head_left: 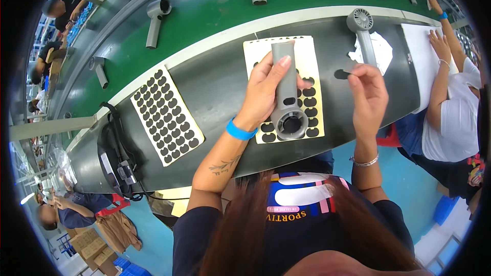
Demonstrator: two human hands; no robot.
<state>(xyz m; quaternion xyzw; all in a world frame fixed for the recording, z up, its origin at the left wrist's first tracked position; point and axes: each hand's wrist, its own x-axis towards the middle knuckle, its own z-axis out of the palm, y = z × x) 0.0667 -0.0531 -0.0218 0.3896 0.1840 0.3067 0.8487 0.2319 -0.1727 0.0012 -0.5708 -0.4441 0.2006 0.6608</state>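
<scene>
My left hand [267, 84] is wrapped round the handle of a grey handheld fan [284, 79], its round head toward me and its handle pointing away. Beneath the fan lies a pale yellow sheet of black stickers [307, 51], partly hidden by the fan and hand. To the right, my right hand [370, 94] pinches the edge of a dark, rounded sticker [341, 74] between thumb and finger, apart from the fan. Just beyond that hand, another grey handheld fan [361, 23] rests on crumpled white paper [381, 53].
A second sticker sheet [166, 115] lies on the dark table to the left, near a black strapped device [118, 158]. Several grey fans, one [156, 20] at the far left, stand along the green conveyor belt [209, 15]. A co-worker's hand [440, 46] reaches in at the right.
</scene>
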